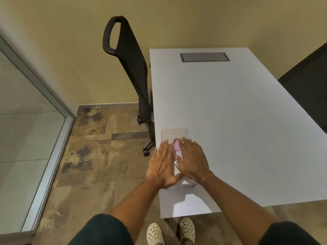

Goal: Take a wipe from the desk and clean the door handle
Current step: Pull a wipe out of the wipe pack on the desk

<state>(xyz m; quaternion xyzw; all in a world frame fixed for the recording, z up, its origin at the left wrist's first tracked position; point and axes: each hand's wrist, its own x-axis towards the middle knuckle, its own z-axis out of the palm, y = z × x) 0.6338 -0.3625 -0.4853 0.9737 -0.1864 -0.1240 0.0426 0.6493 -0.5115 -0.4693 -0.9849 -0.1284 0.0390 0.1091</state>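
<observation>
Head view looks down at a white counter (230,121), where both hands rest on a pack of wipes (177,151) lying near the counter's near left corner. The left hand (163,165) lies flat on the pack's left side with its fingers (165,147) straight and together, gripping nothing; the right hand (192,160) lies across the right side, fingers spread and slightly curved, and whether they pinch anything underneath I cannot tell. Between the hands a pink patch with a shiny rim shows, probably the pack's lid or opening. A pale sheet or the pack's far end (175,133) sticks out beyond the fingertips. The pack sits close to the counter's left edge, so a pull without a firm hold could slide it off onto the floor (92,156), or several wipes could come out in a clump. Most of the pack is covered by the hands, so its lid state is unclear. No door handle appears anywhere; only a glass panel with a metal frame (53,135) stands at the left. A black chair (134,68) stands beside the counter's far left edge.
</observation>
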